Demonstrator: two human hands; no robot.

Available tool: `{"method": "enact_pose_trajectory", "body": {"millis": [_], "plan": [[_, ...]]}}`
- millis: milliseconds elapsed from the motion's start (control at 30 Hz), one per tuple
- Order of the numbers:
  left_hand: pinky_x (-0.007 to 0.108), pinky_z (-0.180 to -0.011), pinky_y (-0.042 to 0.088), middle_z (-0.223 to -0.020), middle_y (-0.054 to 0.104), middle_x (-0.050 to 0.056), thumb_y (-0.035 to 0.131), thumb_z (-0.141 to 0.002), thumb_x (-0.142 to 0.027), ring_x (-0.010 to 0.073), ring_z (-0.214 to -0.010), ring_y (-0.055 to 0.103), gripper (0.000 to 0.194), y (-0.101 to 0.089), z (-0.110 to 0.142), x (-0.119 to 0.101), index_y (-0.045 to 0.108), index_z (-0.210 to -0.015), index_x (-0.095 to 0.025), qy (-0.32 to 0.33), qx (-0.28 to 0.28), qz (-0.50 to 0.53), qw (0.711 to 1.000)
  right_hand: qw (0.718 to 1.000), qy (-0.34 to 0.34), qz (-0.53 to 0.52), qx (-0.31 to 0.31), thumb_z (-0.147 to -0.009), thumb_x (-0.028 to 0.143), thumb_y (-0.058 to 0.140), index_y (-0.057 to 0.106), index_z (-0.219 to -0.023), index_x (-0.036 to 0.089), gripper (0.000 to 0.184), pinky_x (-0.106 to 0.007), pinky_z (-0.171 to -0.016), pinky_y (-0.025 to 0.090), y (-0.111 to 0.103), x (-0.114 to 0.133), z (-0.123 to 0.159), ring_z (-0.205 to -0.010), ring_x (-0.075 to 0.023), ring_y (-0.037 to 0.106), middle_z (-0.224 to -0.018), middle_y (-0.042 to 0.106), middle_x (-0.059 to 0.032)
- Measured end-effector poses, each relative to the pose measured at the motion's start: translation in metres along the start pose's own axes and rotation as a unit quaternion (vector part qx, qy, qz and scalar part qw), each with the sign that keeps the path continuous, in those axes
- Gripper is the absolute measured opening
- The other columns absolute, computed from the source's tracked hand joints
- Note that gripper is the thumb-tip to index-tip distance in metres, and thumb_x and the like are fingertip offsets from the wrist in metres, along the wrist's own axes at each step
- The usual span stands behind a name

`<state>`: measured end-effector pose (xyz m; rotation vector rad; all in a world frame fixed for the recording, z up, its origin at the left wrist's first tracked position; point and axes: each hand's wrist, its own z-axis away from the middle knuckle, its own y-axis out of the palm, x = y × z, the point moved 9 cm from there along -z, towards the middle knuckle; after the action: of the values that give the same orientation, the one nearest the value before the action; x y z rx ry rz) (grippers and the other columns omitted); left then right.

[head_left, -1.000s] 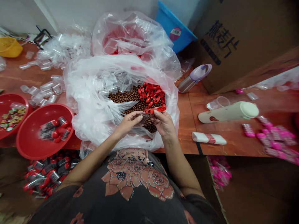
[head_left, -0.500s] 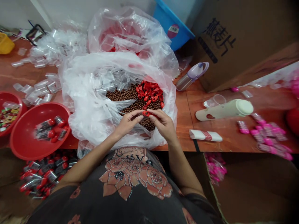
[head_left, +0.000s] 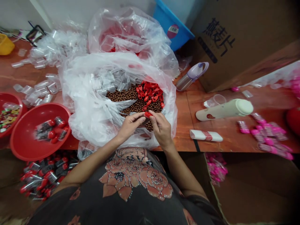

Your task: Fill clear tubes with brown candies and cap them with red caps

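A big clear plastic bag point(head_left: 86, 103) lies open on the table, holding brown chocolate balls point(head_left: 131, 101), several red caps point(head_left: 151, 90) and small clear tubes point(head_left: 112, 81). Over its near edge my left hand point(head_left: 130, 125) is closed around a small clear tube that I can barely make out. My right hand point(head_left: 160, 126) pinches a red cap point(head_left: 148, 114) against the top of that tube, so the two hands meet.
Left of the bag stand a red bowl point(head_left: 25, 143) of filled red-capped tubes and another red bowl point(head_left: 6, 100) with sweets. Loose clear tubes point(head_left: 41, 90) lie behind. To the right are a cream flask point(head_left: 225, 110), a purple-lidded bottle point(head_left: 192, 76), pink packets point(head_left: 269, 137) and a cardboard box point(head_left: 236, 40).
My right hand took a red cap from the bag and brought it to the tube in my left hand; now it presses the cap on from above.
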<state>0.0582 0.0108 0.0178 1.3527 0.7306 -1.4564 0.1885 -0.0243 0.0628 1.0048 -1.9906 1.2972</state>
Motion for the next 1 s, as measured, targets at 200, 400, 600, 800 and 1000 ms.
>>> {"method": "enact_pose_trajectory", "body": {"millis": [200, 400, 600, 800, 1000], "plan": [[0.039, -0.098, 0.053, -0.124, 0.071, 0.008, 0.068, -0.085, -0.037, 0.0211, -0.108, 0.067, 0.038, 0.003, 0.001, -0.005, 0.073, -0.118, -0.020, 0.004, 0.003, -0.004, 1.000, 0.995, 0.045, -0.071, -0.047, -0.098, 0.032, 0.053, 0.070, -0.120, 0.033, 0.028, -0.042, -0.094, 0.054, -0.007, 0.001, 0.001, -0.100, -0.0208, 0.066, -0.110, 0.073, -0.0046], [0.040, -0.103, 0.051, -0.121, 0.072, 0.006, 0.068, -0.084, -0.036, 0.0205, -0.109, 0.066, 0.037, 0.005, 0.003, -0.008, 0.074, -0.117, -0.021, 0.030, -0.015, -0.032, 0.999, 0.991, 0.066, -0.092, -0.071, -0.097, 0.033, 0.054, 0.073, -0.114, 0.033, 0.026, -0.043, -0.094, 0.053, -0.008, -0.002, 0.003, -0.099, -0.0208, 0.067, -0.109, 0.074, -0.0037], [0.037, -0.099, 0.052, -0.116, 0.074, 0.006, 0.069, -0.084, -0.036, 0.0199, -0.103, 0.067, 0.035, -0.001, 0.001, -0.005, 0.075, -0.114, -0.020, 0.027, -0.047, -0.004, 0.999, 0.999, -0.025, -0.024, -0.017, -0.090, 0.041, 0.064, 0.057, -0.135, 0.029, 0.047, -0.046, -0.097, 0.053, 0.005, -0.002, 0.000, -0.108, -0.0251, 0.064, -0.118, 0.068, -0.0088], [0.035, -0.099, 0.049, -0.116, 0.074, 0.006, 0.069, -0.084, -0.035, 0.0186, -0.104, 0.066, 0.032, 0.000, -0.001, 0.005, 0.076, -0.112, -0.021, 0.019, -0.057, 0.052, 0.997, 0.994, -0.092, 0.047, 0.042, -0.082, 0.043, 0.074, 0.040, -0.144, 0.025, 0.073, -0.050, -0.100, 0.052, 0.021, -0.008, 0.000, -0.117, -0.0290, 0.061, -0.128, 0.062, -0.0129], [0.033, -0.095, 0.050, -0.110, 0.074, 0.006, 0.071, -0.082, -0.036, 0.0176, -0.099, 0.066, 0.032, 0.001, -0.003, 0.009, 0.075, -0.108, -0.018, 0.007, -0.047, 0.071, 0.996, 0.994, -0.077, 0.056, 0.047, -0.081, 0.042, 0.073, 0.051, -0.133, 0.023, 0.059, -0.048, -0.094, 0.054, 0.019, -0.011, -0.005, -0.106, -0.0285, 0.065, -0.117, 0.068, -0.0132]]}}
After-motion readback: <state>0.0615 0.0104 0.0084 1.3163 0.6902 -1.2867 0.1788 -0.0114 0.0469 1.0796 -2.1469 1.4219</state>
